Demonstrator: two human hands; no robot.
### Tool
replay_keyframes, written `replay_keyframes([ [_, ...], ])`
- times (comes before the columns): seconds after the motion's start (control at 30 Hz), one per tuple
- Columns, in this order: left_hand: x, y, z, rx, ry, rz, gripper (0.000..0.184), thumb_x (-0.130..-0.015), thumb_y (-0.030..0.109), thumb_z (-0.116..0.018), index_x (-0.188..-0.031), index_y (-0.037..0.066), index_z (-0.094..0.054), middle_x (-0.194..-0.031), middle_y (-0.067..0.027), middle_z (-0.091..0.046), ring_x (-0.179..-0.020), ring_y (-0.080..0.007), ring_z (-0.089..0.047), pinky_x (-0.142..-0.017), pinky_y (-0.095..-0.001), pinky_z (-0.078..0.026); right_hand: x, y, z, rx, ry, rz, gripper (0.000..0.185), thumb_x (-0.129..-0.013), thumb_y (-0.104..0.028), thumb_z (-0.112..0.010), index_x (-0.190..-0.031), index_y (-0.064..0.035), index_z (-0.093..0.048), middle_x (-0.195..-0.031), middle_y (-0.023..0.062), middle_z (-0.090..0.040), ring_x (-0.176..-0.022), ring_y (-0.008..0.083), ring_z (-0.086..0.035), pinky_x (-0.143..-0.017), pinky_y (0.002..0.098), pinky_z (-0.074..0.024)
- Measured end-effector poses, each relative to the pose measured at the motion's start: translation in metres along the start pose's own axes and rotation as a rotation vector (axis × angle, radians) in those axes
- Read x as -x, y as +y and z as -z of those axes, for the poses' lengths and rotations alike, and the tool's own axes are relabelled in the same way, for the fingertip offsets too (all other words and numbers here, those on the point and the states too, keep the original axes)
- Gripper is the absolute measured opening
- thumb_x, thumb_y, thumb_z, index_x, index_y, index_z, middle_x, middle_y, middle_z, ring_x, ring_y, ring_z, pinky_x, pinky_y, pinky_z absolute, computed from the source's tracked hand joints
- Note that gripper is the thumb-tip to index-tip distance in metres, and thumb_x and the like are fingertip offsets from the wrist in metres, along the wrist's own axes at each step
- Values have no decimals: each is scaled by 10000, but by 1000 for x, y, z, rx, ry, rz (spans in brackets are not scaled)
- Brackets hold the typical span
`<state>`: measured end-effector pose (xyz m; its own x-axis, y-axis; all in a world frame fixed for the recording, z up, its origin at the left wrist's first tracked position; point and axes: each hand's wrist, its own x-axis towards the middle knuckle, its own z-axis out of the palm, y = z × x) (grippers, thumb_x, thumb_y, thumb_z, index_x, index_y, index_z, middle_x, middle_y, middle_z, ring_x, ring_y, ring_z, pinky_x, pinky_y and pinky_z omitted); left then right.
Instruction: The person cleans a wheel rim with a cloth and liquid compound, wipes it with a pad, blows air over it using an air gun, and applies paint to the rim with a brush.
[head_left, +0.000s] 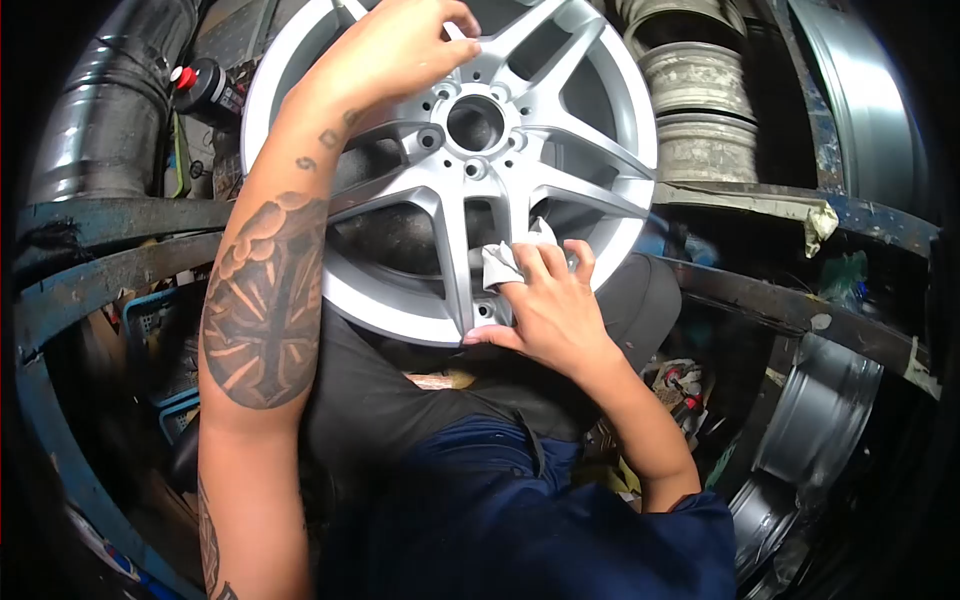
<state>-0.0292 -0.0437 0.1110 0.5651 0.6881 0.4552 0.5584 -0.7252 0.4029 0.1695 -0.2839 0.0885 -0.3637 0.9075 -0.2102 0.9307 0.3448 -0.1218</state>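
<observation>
A silver alloy wheel (478, 182) with split spokes and a round centre hole lies across my lap, facing up. My right hand (555, 305) pinches a crumpled white cloth (499, 267) against the lower spokes. Its thumb touches a spoke near the rim's bottom edge. Over the upper part of the wheel is my left hand (415, 45), reaching across from the left. Its thumb and forefinger are bent and apart, with nothing visible between them; the other fingers are partly hidden.
Bare wheel barrels (700, 110) are stacked at the upper right. More metal rims (820, 405) stand at the lower right. A dark bottle with a red cap (208, 92) sits at the left. Blue-painted metal bars (130, 216) run along both sides.
</observation>
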Motion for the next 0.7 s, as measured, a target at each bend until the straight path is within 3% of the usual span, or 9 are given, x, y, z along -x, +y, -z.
replay_keyframes([
  [0.07,-2,-3,-5,287,-77,146,208,-957,310,-667,-1024,133,-754,-968,-68,-749,-916,-248,-689,-862,-383,-539,7,-11,-5,2,-76,34,751,-768,-779,-615,-889,-52,-764,-1226,134,-576,-1233,280,-492,-1118,591,-236],
  [0.17,-5,1,6,324,-47,122,219,-956,311,-669,-1006,114,-752,-952,-89,-745,-921,-247,-690,-856,-385,-537,24,-34,-6,187,-148,139,766,-772,-787,-588,-861,-45,-757,-1165,104,-560,-1224,279,-480,-1131,569,-254],
  [0.37,4,-26,-27,883,-93,77,247,-918,200,-726,-1139,93,-701,-1063,-94,-720,-989,-197,-676,-905,-341,-523,19,-41,15,65,-182,110,768,-754,-783,-609,-825,-40,-790,-1126,101,-556,-1179,291,-489,-1090,562,-283],
  [0.43,-1,-26,-33,283,-102,-14,197,-944,228,-705,-1088,94,-700,-1001,-83,-706,-952,-211,-667,-895,-358,-517,12,-38,7,-28,-207,69,745,-755,-756,-639,-824,-30,-788,-1120,110,-564,-1170,300,-494,-1084,565,-286],
  [0.53,-6,-9,-28,342,-52,40,227,-983,279,-638,-1077,82,-704,-1015,-112,-706,-984,-259,-663,-945,-416,-482,3,-29,-2,-43,-121,74,690,-764,-707,-676,-744,-19,-735,-1085,109,-560,-1150,306,-505,-1080,551,-291],
  [0.57,-10,-7,-22,463,-186,83,215,-989,264,-625,-1078,85,-704,-1020,-125,-709,-1009,-282,-655,-961,-429,-471,7,-29,9,-47,-244,91,628,-753,-666,-732,-797,-40,-750,-1123,109,-570,-1164,305,-504,-1072,551,-303],
  [0.63,-5,-7,-31,470,-122,123,206,-991,252,-616,-1077,87,-704,-1018,-125,-713,-1014,-288,-657,-956,-424,-469,21,-5,18,-338,-142,144,515,-705,-559,-847,-880,-80,-782,-1146,106,-586,-1149,313,-508,-1053,513,-333],
  [0.67,-5,-9,-32,446,-116,126,210,-989,256,-618,-1076,86,-705,-1013,-127,-714,-1009,-290,-658,-950,-424,-472,29,6,29,-534,65,93,485,-642,-448,-934,-976,-120,-806,-1131,109,-622,-1115,322,-521,-1025,470,-360],
  [0.7,-5,-10,-30,431,-116,132,213,-987,260,-620,-1075,86,-707,-1009,-129,-714,-1004,-292,-659,-943,-425,-475,35,15,40,-469,129,20,518,-616,-401,-956,-1020,-113,-807,-1069,117,-647,-1086,329,-523,-989,440,-371],
])
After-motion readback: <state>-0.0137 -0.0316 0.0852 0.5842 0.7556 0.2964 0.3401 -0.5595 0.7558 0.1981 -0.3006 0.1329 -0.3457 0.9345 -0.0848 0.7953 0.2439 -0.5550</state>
